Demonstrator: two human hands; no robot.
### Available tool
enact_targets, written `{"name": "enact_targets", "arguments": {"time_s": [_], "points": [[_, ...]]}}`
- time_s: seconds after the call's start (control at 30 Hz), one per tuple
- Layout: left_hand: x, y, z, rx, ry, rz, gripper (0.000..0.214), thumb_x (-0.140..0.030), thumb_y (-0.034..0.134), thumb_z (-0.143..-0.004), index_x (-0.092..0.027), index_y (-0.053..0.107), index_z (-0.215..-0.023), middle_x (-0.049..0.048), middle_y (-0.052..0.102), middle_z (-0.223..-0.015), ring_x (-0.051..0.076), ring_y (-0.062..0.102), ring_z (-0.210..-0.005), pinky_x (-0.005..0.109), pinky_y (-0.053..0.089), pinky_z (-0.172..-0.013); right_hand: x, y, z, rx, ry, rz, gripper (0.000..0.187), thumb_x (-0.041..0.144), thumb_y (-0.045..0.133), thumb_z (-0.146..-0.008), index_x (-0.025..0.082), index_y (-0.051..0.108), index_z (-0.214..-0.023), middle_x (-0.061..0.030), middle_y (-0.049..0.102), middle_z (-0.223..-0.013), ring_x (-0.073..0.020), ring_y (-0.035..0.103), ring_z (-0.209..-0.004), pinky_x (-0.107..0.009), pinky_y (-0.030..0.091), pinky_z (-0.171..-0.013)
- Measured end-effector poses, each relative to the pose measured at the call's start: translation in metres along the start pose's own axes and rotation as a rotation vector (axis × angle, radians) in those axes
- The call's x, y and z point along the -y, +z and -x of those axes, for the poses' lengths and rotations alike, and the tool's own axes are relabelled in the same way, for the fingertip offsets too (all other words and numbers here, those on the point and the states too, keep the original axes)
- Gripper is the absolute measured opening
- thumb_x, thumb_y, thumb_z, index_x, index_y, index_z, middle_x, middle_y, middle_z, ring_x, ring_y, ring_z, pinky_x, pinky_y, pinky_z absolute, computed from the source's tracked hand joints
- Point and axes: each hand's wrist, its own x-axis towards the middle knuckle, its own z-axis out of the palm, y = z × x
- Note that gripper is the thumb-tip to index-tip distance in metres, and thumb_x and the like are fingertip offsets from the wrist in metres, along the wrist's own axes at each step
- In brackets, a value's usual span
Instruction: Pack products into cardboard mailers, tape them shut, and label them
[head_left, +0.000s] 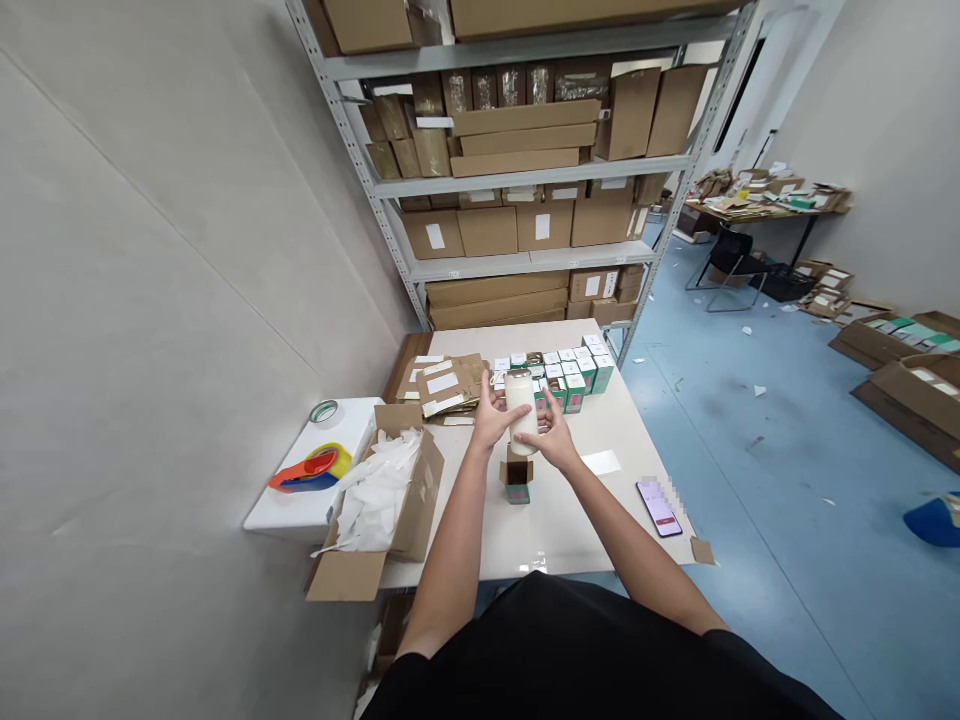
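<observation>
Both my hands hold a cream-coloured tumbler [521, 412] upright above the table, its darker lid at the top. My left hand [491, 415] grips its left side, thumb across the front. From the right, my right hand [551, 436] closes on it with the thumb low on the front. Below it a small green-and-brown carton [517, 482] stands with its top flaps open. Just behind my hands are rows of small white-and-green boxes [574, 388], partly hidden by my fingers and the tumbler.
Flattened cardboard pieces [442, 385] lie at the table's left. A carton of white packing paper [382, 485] stands nearer me, beside a tape dispenser [315, 468] on a white surface. A phone [660, 508] and white paper [601, 462] lie right. Behind rises a shelf rack [525, 262] with cartons.
</observation>
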Motion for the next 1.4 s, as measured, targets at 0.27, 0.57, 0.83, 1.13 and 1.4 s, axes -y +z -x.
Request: {"name": "enact_targets", "arguments": {"time_s": [0.27, 0.57, 0.83, 1.13, 1.4], "points": [[-0.001, 0.006, 0.005, 0.019, -0.012, 0.011, 0.135, -0.036, 0.096, -0.064, -0.029, 0.010, -0.167, 0.0095, 0.069, -0.117, 0.024, 0.069, -0.107, 0.038, 0.055, -0.095, -0.002, 0.001, 0.002, 0.120, 0.039, -0.120, 0.120, 0.043, 0.086, -0.073, 0.033, 0.011, -0.166, -0.0074, 0.069, -0.116, -0.0262, 0.071, -0.103, -0.048, 0.058, -0.095], [0.000, 0.001, 0.007, 0.040, -0.017, 0.030, 0.135, -0.038, 0.096, -0.064, -0.027, 0.009, -0.167, 0.0079, 0.073, -0.108, 0.023, 0.072, -0.099, 0.038, 0.056, -0.091, 0.001, -0.004, 0.007, 0.157, 0.006, -0.020, 0.117, 0.039, 0.085, -0.074, 0.034, 0.013, -0.166, -0.0065, 0.067, -0.119, -0.0239, 0.068, -0.105, -0.045, 0.054, -0.098], [-0.002, 0.000, 0.006, 0.005, -0.014, -0.032, 0.131, -0.038, 0.096, -0.064, -0.027, 0.015, -0.167, 0.0102, 0.071, -0.116, 0.023, 0.072, -0.100, 0.038, 0.057, -0.091, 0.000, -0.004, 0.006, 0.103, 0.035, 0.017, 0.125, 0.039, 0.091, -0.067, 0.033, 0.014, -0.166, -0.0059, 0.066, -0.115, -0.0230, 0.067, -0.100, -0.044, 0.056, -0.094], [0.002, -0.003, 0.007, -0.024, -0.020, -0.011, 0.126, -0.038, 0.096, -0.065, -0.026, 0.021, -0.165, 0.0126, 0.069, -0.124, 0.026, 0.069, -0.113, 0.040, 0.055, -0.098, -0.001, -0.002, 0.006, 0.094, 0.040, -0.006, 0.126, 0.037, 0.092, -0.065, 0.033, 0.017, -0.166, -0.0041, 0.066, -0.107, -0.0209, 0.067, -0.090, -0.042, 0.058, -0.087], [0.004, -0.007, 0.007, 0.009, -0.065, 0.073, 0.125, -0.039, 0.094, -0.069, -0.027, 0.016, -0.166, 0.0143, 0.067, -0.132, 0.027, 0.067, -0.120, 0.042, 0.054, -0.103, 0.000, 0.002, 0.007, 0.131, 0.092, -0.048, 0.128, 0.037, 0.092, -0.064, 0.036, 0.015, -0.166, -0.0032, 0.063, -0.106, -0.0204, 0.066, -0.086, -0.041, 0.059, -0.083]]}}
